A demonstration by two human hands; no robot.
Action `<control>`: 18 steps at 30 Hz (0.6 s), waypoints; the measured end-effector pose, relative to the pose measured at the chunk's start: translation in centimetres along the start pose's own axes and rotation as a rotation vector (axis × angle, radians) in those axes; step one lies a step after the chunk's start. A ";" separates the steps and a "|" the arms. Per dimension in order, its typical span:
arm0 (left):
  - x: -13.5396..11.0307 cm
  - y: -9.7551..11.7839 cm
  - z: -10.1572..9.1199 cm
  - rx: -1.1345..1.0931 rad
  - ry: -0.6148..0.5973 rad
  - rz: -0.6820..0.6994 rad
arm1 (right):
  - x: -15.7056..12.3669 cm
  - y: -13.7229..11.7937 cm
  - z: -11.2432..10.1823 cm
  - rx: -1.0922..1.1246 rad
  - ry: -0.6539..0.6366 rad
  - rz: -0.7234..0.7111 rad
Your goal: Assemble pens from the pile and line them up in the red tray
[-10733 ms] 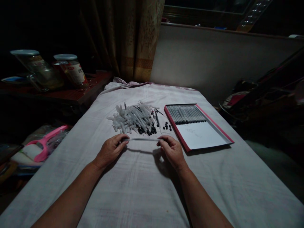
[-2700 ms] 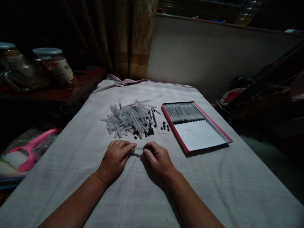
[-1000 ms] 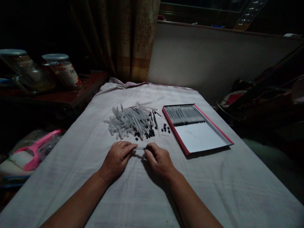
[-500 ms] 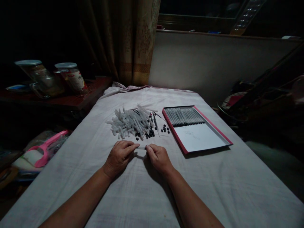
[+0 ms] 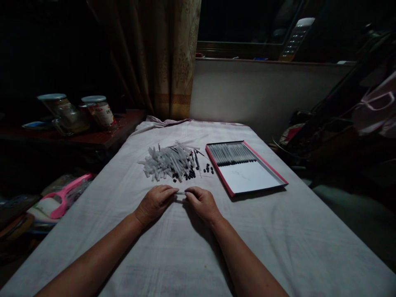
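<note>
My left hand [image 5: 154,203] and my right hand [image 5: 201,203] rest close together on the pale cloth, fingers pinched on the two ends of one clear pen barrel [image 5: 181,192], of which only a short bit shows between them. Just beyond them lies a heap of clear pen barrels [image 5: 168,162] with small black caps [image 5: 188,175] scattered at its right side. To the right sits a shallow red-edged box [image 5: 229,190] with a row of finished pens [image 5: 232,153] at its far end.
The cloth-covered table [image 5: 173,247] runs to a curtain [image 5: 173,62] and a low wall. Two lidded jars [image 5: 80,112] stand on a dark shelf at left. A pink-handled tool [image 5: 66,192] lies low at left. Dark clutter fills the right side.
Over ten seconds my hands have closed in from the barrel's far ends until they nearly touch. In the last half second only the camera has tilted up; the hands keep their grip.
</note>
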State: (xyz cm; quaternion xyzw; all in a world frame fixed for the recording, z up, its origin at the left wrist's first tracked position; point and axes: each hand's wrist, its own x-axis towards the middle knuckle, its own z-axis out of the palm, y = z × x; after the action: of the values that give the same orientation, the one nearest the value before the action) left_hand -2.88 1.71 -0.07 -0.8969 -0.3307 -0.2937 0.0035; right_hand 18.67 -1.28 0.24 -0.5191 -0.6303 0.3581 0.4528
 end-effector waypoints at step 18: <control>2.6 -5.4 -3.5 0.251 -0.050 -0.188 | -0.5 0.0 -3.3 0.361 0.276 0.268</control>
State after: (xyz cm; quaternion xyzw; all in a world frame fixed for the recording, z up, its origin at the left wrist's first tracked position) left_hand -6.39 6.77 3.16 -0.8614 -0.4475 -0.2266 0.0800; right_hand 21.78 -1.84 1.23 -0.5526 -0.4138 0.4475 0.5684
